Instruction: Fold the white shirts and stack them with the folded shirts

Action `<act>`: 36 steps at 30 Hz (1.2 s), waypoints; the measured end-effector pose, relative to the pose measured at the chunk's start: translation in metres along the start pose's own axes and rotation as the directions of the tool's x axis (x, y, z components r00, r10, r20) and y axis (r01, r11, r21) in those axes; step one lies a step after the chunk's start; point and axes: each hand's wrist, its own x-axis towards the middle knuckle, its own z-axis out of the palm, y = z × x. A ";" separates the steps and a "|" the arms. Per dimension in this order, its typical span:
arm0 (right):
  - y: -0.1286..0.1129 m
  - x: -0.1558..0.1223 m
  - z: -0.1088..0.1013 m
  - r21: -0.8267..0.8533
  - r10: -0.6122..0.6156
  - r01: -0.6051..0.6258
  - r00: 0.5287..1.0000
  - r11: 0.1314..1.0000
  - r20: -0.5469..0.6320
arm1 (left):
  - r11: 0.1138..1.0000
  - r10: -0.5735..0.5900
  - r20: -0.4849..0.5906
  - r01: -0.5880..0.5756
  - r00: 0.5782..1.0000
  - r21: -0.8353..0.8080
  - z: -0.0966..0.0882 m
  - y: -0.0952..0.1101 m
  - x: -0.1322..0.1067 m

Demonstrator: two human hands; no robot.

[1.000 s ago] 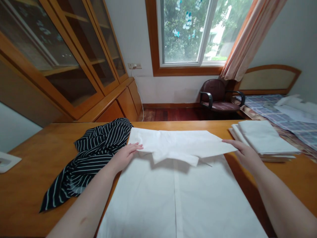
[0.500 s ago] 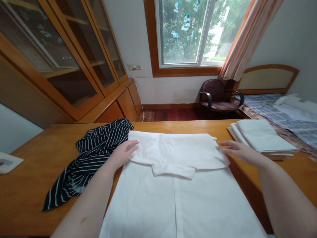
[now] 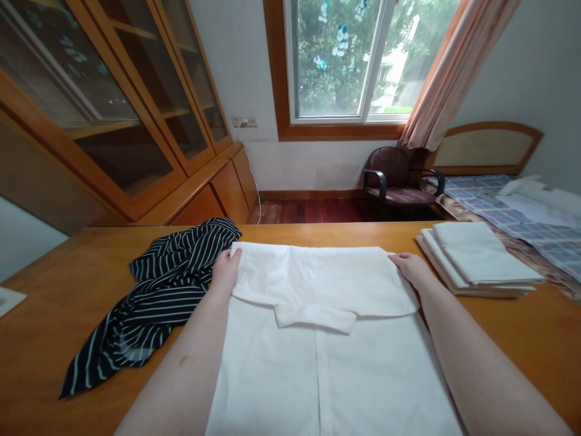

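Note:
A white garment (image 3: 327, 357) lies flat on the wooden table (image 3: 54, 315) in front of me, its far part folded back toward me with a collar-like flap hanging over the fold. My left hand (image 3: 226, 271) holds the far left corner of the folded part, fingers closed on the cloth. My right hand (image 3: 409, 269) rests on the far right corner, fingers curled at the edge. A black cloth with white stripes (image 3: 154, 297) lies crumpled just left of my left hand.
A stack of folded white cloths (image 3: 476, 257) sits on the table's right side. Beyond the table are a dark armchair (image 3: 394, 178), a bed with a checked cover (image 3: 512, 209), glass-door wooden cabinets (image 3: 113, 109) on the left and a window (image 3: 345, 54).
The folded-over top of the white garment was laid down flat. Both hands slid from its near edge to its far corners.

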 end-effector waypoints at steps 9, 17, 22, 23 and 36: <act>0.012 0.007 0.007 0.399 0.018 0.028 0.994 0.916 -0.112 | 0.997 0.041 0.023 -0.043 0.999 0.068 -0.001 -0.006 0.003; 0.015 0.004 -0.003 0.542 0.049 -0.264 0.925 0.798 0.378 | 0.992 0.064 0.035 -0.068 0.997 0.107 -0.003 0.001 -0.003; 0.008 -0.004 -0.007 0.508 0.020 -0.232 0.921 0.829 0.388 | 0.993 0.056 0.044 -0.060 0.997 0.106 -0.002 0.000 -0.003; 0.007 -0.005 -0.006 0.529 0.017 -0.221 0.931 0.820 0.364 | 0.993 0.055 0.046 -0.060 0.997 0.103 -0.002 -0.001 -0.002; 0.010 0.000 -0.001 0.606 -0.054 -0.037 0.990 0.794 0.132 | 0.997 -0.017 0.125 0.026 0.992 -0.077 -0.004 0.004 -0.008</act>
